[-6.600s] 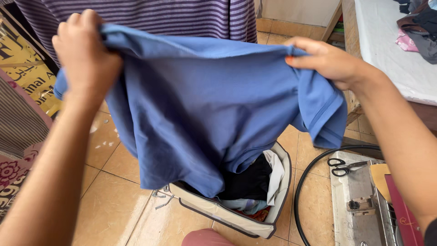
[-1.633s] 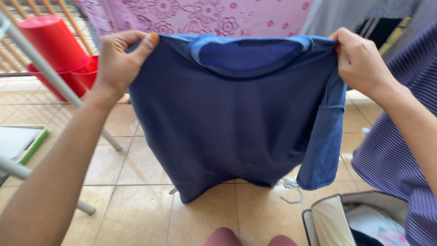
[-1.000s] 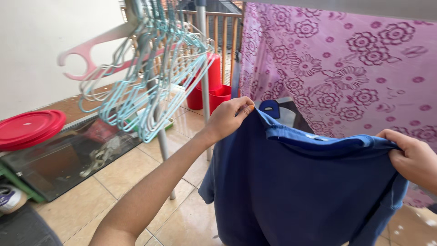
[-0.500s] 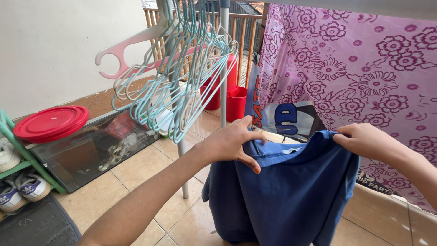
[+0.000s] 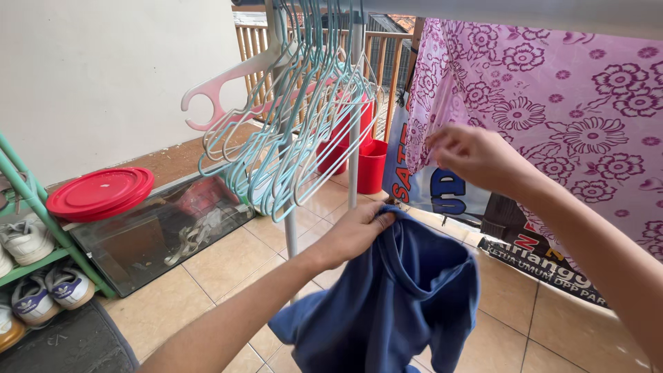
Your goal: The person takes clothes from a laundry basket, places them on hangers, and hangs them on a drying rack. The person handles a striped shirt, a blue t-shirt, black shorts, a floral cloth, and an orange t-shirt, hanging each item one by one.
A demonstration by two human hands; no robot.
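Note:
My left hand (image 5: pixel 356 231) grips the bunched collar end of a dark blue shirt (image 5: pixel 394 304), which hangs down limp towards the tiled floor. My right hand (image 5: pixel 469 155) is off the shirt and raised, fingers loosely curled, holding nothing, in front of a pink flowered cloth (image 5: pixel 552 110). It is a short way right of a cluster of pale teal wire hangers (image 5: pixel 290 131) hung on a grey rack pole (image 5: pixel 354 117). A larger pink plastic hanger (image 5: pixel 221 86) sticks out to the left of the cluster.
Red buckets (image 5: pixel 362 155) stand by a wooden railing behind the pole. At left a glass tank (image 5: pixel 159 231) carries a red lid (image 5: pixel 100 193), beside a green shoe rack (image 5: pixel 31 228) with sneakers. A printed banner (image 5: pixel 497 214) leans under the pink cloth.
My right hand let go of the shirt and rose towards the hangers. The shirt, formerly stretched between both hands, now droops from my left hand alone.

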